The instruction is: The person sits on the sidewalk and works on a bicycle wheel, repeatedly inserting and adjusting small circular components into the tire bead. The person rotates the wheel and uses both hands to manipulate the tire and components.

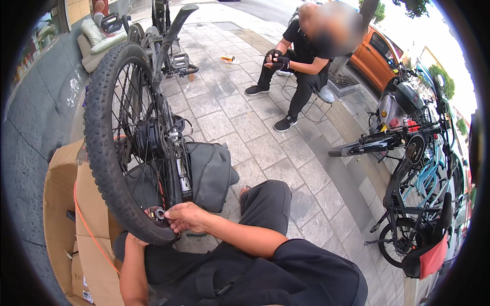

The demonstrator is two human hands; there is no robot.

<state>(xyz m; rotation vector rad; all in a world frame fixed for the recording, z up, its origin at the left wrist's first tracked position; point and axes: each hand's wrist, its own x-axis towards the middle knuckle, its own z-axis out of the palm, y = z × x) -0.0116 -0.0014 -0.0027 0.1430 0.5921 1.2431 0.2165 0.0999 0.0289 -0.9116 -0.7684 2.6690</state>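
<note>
A bicycle wheel (109, 127) with a knobby black tyre stands upright in front of me, on a bike whose frame and pedals rise above. My right hand (188, 217) is closed at the wheel's lower rim. Its thumb and fingertips pinch a small silvery metal fitting (160, 214) by the rim. My left hand (136, 241) reaches round the bottom of the tyre from the left. The tyre covers most of it, but a little skin shows inside the rim beside the fitting. Spokes and a dark hub (148, 137) fill the wheel's middle.
An open cardboard box (64, 204) stands left of the wheel, with an orange cable (89, 229) across it. A dark grey bag (209, 171) lies behind the wheel. Ahead, a person (301, 66) in black sits on a stool. Parked bikes (408, 153) line the right side.
</note>
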